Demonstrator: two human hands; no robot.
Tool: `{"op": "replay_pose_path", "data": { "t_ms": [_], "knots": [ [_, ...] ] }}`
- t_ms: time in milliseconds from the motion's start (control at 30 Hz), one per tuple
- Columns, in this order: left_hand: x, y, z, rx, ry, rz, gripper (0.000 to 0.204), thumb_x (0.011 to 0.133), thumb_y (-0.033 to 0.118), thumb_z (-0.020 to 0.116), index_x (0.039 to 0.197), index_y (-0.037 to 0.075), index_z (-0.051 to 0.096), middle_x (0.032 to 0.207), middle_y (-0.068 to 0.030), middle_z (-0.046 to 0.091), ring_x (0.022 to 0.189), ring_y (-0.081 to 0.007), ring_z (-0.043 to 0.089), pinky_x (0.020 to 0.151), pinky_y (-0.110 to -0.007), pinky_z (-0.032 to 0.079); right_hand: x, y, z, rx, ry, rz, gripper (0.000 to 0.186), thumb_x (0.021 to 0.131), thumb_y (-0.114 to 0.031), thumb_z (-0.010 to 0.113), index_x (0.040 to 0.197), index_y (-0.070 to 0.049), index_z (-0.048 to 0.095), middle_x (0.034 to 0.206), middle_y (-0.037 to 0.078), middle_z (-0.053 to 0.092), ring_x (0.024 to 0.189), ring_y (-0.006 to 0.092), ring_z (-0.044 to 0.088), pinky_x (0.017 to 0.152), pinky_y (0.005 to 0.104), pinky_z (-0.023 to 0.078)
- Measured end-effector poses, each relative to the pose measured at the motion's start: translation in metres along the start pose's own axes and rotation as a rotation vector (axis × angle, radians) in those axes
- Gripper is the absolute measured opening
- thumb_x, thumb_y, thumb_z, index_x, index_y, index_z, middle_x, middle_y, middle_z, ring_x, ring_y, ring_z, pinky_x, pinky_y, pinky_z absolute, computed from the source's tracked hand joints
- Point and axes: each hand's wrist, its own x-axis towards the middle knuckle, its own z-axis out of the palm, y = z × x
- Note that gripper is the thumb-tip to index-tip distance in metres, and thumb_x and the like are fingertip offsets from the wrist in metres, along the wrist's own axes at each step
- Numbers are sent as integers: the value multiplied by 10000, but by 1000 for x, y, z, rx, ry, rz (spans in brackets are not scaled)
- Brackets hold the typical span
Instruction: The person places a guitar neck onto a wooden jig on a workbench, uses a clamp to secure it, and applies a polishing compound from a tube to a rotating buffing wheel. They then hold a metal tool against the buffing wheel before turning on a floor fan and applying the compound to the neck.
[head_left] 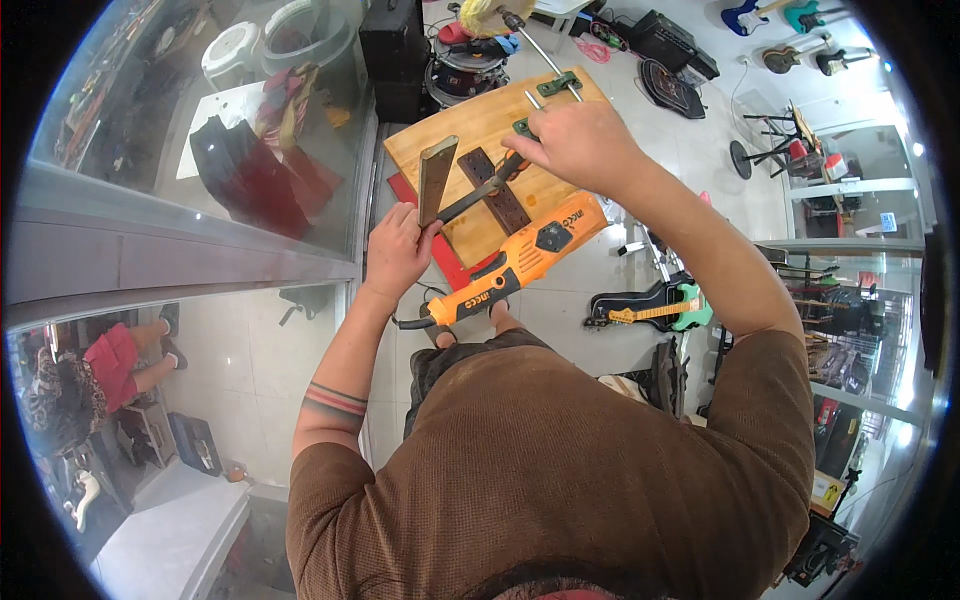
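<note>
My left hand (398,250) is closed at the lower end of a flat, brownish, shiny-edged piece (434,178) that points away from me. From the same hand a narrow dark bar (463,206) slants up to my right hand (583,145), whose fingers are wrapped round its far end. Whether the bar and the flat piece are joined is hidden by my left fingers. Both are over a wooden board (430,130), where a dark brown strip with holes (507,210) lies under the bar. An orange power tool (540,250) lies at the board's near edge.
A metal shaft (540,50) in green mounts (558,83) carries a yellow buffing wheel (485,15) beyond the board. A red piece (448,262) shows under the board. A glass partition (180,200) stands left. On the floor at right lies a green guitar (690,306).
</note>
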Motion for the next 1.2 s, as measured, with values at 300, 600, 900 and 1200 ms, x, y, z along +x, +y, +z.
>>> {"op": "replay_pose_path", "data": {
  "t_ms": [300,600,900,1200],
  "knots": [
    [0,3,-1,0,-15,-15,184,912,144,770,904,23,632,892,-126,610,877,-353,636,734,-461,547,-3,24,30,81,498,-469,362,979,-390,729,1036,-35,686,950,144,736,878,334,727,819,431,557],
    [0,2,-5,-29,-23,-52,162,918,157,777,942,36,672,929,-117,640,908,-339,653,751,-462,555,6,10,15,-135,251,-277,387,990,-444,697,974,-57,694,895,113,723,876,303,717,871,425,497],
    [-1,2,-5,-69,-35,-69,167,931,171,779,961,31,694,914,-103,634,893,-325,647,750,-454,547,13,18,23,-89,356,-445,443,969,-502,702,936,-60,704,818,106,688,876,310,696,940,406,491],
    [1,7,-11,-93,-33,-98,154,908,143,792,978,34,708,896,-104,618,866,-329,629,745,-462,533,8,18,18,-89,367,-224,427,966,-491,699,964,-64,708,840,103,688,845,324,700,970,427,485]
  ]
}}
